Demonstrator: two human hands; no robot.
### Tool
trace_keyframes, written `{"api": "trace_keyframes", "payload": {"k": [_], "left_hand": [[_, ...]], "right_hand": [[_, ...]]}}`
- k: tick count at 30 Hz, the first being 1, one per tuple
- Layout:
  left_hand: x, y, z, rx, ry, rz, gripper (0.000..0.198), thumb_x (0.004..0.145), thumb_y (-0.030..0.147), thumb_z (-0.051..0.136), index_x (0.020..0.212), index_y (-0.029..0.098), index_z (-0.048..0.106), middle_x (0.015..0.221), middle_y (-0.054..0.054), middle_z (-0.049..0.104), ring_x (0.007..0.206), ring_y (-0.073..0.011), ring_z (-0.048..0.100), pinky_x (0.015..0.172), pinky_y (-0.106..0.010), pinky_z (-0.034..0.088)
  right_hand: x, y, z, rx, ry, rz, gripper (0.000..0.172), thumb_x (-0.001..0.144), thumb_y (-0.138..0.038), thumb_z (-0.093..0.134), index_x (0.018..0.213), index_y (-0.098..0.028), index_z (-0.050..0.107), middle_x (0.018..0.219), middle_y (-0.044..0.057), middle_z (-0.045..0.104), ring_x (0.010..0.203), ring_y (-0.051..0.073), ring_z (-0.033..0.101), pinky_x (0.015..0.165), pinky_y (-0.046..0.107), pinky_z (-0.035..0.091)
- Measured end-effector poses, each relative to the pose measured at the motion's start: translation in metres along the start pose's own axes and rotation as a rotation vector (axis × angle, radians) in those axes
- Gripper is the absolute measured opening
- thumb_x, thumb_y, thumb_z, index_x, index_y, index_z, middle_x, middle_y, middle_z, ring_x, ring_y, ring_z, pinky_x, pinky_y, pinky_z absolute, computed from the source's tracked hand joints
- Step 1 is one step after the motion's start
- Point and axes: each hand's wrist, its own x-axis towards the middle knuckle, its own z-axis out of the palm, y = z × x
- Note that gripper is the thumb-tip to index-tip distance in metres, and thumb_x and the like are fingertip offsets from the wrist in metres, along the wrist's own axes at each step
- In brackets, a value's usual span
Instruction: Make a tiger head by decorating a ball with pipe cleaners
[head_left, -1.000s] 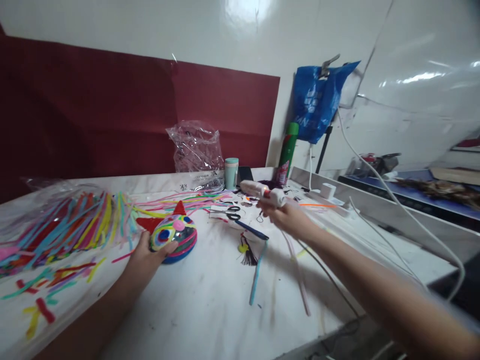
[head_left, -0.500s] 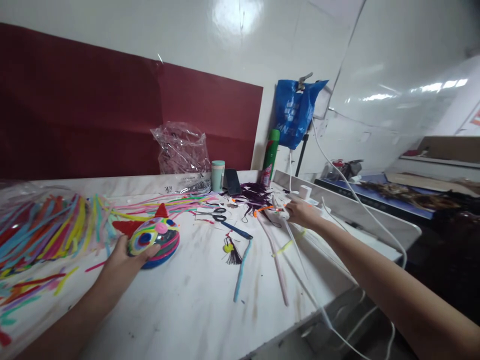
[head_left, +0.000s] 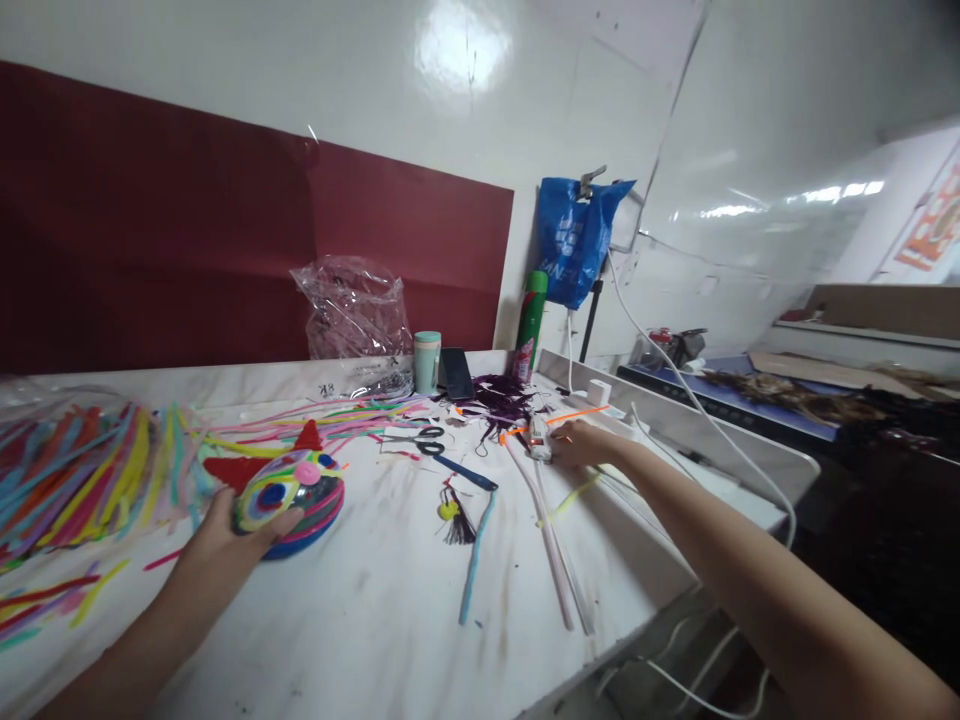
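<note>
Marble-look tabletop [head_left: 360, 620] here is a proper craft mess, with a dark red panel [head_left: 150, 220] behind it and a heap of fuzzy stems [head_left: 97, 470] off to the left. From where I'm standing, the left hand [head_left: 229, 530] has hold of a decorated ball [head_left: 322, 500] with red pointy ears and a pink nose, thumb clamped over the front and the other fingers mostly out of sight, so yeah, that grip's closed. Ball's over on the left of the table, near the stems; can't tell if its underside touches the surface. Right arm's stretched way out, and the right hand [head_left: 579, 443] is up against a white glue gun [head_left: 538, 442], near an orange strip [head_left: 585, 413]. Fingers look curled, but honestly I can't tell if they're pinching the gun or only brushing it. My read: the step in hand is handling the gun while the ball simply gets held. Next move, I'd guess, calls for a light right hand, fingertips away from a possibly hot nozzle, and a steady left thumb that doesn't squash the trim.
</note>
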Motion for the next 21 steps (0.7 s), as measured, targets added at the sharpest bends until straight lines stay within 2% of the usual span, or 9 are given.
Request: {"api": "trace_keyframes", "payload": {"k": [2,5,7,12,14,17,21], "left_hand": [[-0.002,0.001,0.002,-0.042,0.011,0.005,0.04,0.06,0.049,0.069,0.086,0.025,0.05,0.075,0.004,0.064,0.08,-0.025,0.063,0.067,-0.033,0.05],[-0.007,0.0,0.005,-0.146,0.005,0.028,0.043,0.057,0.043,0.073,0.088,0.022,0.052,0.082,-0.002,0.066,0.081,-0.0257,0.064,0.068,-0.033,0.05],[-0.009,-0.002,0.008,-0.18,0.021,0.029,0.045,0.055,0.041,0.074,0.089,0.021,0.051,0.084,-0.003,0.066,0.082,-0.0245,0.064,0.07,-0.034,0.05],[-0.014,-0.01,0.011,-0.214,0.059,0.066,0.045,0.057,0.037,0.075,0.088,0.019,0.048,0.086,-0.003,0.063,0.083,-0.022,0.062,0.072,-0.033,0.049],[-0.015,-0.012,0.011,-0.269,0.058,0.092,0.044,0.057,0.033,0.075,0.088,0.019,0.048,0.087,-0.003,0.062,0.084,-0.0215,0.061,0.073,-0.033,0.049],[-0.015,-0.017,0.012,-0.325,0.05,0.118,0.048,0.055,0.032,0.078,0.092,0.019,0.049,0.089,-0.005,0.062,0.086,-0.0224,0.061,0.076,-0.034,0.048],[-0.011,-0.024,0.013,-0.335,0.06,0.116,0.055,0.052,0.035,0.079,0.094,0.018,0.05,0.089,-0.004,0.061,0.087,-0.0221,0.06,0.077,-0.034,0.047]], "right_hand": [[-0.006,-0.013,-0.011,0.047,0.088,-0.021,0.025,0.078,-0.022,0.064,0.101,-0.014,0.063,0.103,0.011,0.065,0.088,0.021,0.061,0.076,0.034,0.049],[-0.012,-0.055,-0.018,0.165,0.253,-0.1,0.019,0.081,-0.016,0.051,0.093,-0.012,0.065,0.096,0.013,0.067,0.082,0.022,0.062,0.071,0.032,0.047],[-0.016,-0.097,-0.015,0.276,0.309,-0.202,0.021,0.082,-0.017,0.045,0.088,-0.013,0.064,0.086,0.01,0.068,0.075,0.019,0.062,0.066,0.029,0.047],[-0.038,-0.214,0.007,0.518,0.264,-0.537,0.015,0.081,-0.019,0.046,0.081,-0.018,0.061,0.068,0.0,0.065,0.058,0.011,0.059,0.054,0.019,0.044],[-0.045,-0.25,0.014,0.635,0.318,-0.658,0.012,0.08,-0.016,0.048,0.076,-0.017,0.059,0.063,-0.001,0.063,0.054,0.01,0.055,0.05,0.018,0.041],[-0.046,-0.282,0.017,0.639,0.386,-0.689,0.012,0.079,-0.012,0.048,0.075,-0.017,0.058,0.065,0.001,0.061,0.056,0.011,0.053,0.053,0.02,0.041],[-0.039,-0.296,0.016,0.524,0.461,-0.764,0.012,0.082,-0.013,0.05,0.084,-0.017,0.061,0.078,0.005,0.063,0.071,0.016,0.056,0.063,0.024,0.041]]}}
